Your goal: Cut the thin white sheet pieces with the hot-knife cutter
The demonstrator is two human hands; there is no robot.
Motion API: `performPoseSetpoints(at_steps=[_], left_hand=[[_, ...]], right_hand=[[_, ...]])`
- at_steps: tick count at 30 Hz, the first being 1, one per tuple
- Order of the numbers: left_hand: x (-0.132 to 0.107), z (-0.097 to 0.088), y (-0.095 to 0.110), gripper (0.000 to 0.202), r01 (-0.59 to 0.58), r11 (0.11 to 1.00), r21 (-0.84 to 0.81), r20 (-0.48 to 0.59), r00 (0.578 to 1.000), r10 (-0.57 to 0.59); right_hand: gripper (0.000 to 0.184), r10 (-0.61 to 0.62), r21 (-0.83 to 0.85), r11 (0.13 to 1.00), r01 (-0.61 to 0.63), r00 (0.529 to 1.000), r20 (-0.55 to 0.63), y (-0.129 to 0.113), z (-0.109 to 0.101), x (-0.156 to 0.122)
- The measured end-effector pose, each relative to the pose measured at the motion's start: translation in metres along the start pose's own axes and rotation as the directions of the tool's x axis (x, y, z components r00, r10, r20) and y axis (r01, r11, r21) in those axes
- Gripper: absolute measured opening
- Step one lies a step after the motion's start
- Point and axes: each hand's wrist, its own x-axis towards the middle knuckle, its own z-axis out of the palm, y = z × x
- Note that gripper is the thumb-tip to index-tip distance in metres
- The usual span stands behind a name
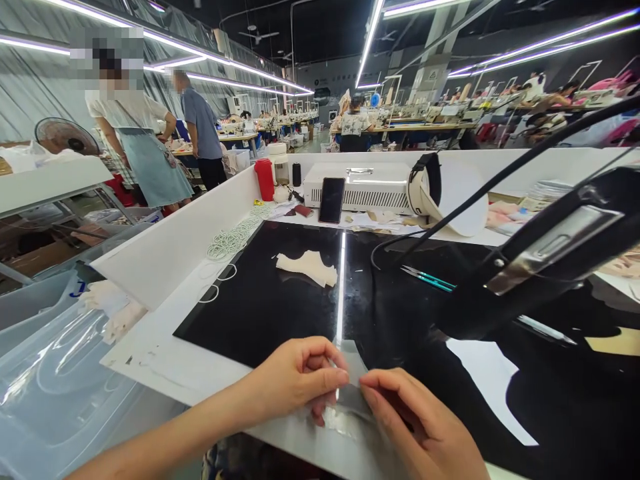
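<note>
My left hand (307, 377) is closed at the front edge of the black work mat (225, 303), thumb and index finger pinched on a thin translucent plastic sheet (354, 363). Facing it, my right hand (417, 413) pinches the same sheet between thumb and forefinger. Part of the sheet hangs below my fingers, with a whitish patch low on it. My fingers hide much of its outline. Farther back on the mat lies a cream fabric piece (307, 267). A white cut pattern piece (493, 380) rests to the right of my right hand.
A black lamp-like arm (540, 260) with a cable (480, 190) crosses the right side. Teal-handled tweezers (430, 279) and a white pen-like tool (545, 330) lie nearby. Behind are a phone (332, 200), a white vented box (360, 187) and coiled pale cord (233, 240). People stand at left.
</note>
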Motion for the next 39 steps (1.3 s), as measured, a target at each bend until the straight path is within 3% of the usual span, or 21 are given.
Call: performPoseSetpoints(at_steps=[3,6,9,12,14,17,22,28,39], left_hand=[[0.004,-0.002,0.001,0.034,-0.040,0.989,0.142,-0.116,0.992,0.057],[0.004,-0.005,0.002,0.020,-0.082,0.904,0.419,-0.174,0.970,0.169],[0.004,-0.006,0.001,0.010,-0.086,0.753,0.653,-0.168,0.952,0.255],[0.006,-0.006,-0.004,0.005,-0.083,0.533,0.842,-0.110,0.941,0.320],[0.008,-0.006,-0.007,0.009,-0.092,0.403,0.910,-0.060,0.935,0.348],[0.008,-0.005,-0.010,0.011,-0.111,0.306,0.946,-0.008,0.932,0.363],[0.007,-0.004,-0.011,0.014,-0.127,0.235,0.964,0.027,0.921,0.390],[0.007,-0.004,-0.012,0.015,-0.116,0.221,0.968,0.022,0.922,0.387],[0.008,-0.004,-0.012,0.014,-0.108,0.231,0.967,0.011,0.923,0.384]], right_hand=[[0.021,-0.129,-0.144,0.982,0.125,0.991,-0.017,0.006,-0.001,0.006],[0.023,-0.245,-0.245,0.940,0.237,0.970,-0.003,0.012,0.000,0.008],[0.027,-0.315,-0.361,0.882,0.302,0.949,0.024,0.016,0.001,0.010],[0.029,-0.367,-0.505,0.789,0.350,0.928,0.069,0.018,0.000,0.012],[0.028,-0.406,-0.561,0.727,0.396,0.907,0.114,0.019,-0.002,0.015],[0.025,-0.467,-0.581,0.667,0.467,0.869,0.163,0.022,-0.002,0.017],[0.036,-0.475,-0.584,0.688,0.432,0.876,0.088,0.023,0.004,0.017],[0.031,-0.412,-0.606,0.672,0.426,0.895,0.172,0.022,0.002,0.015],[0.025,-0.436,-0.606,0.659,0.445,0.883,0.174,0.026,0.002,0.013]])
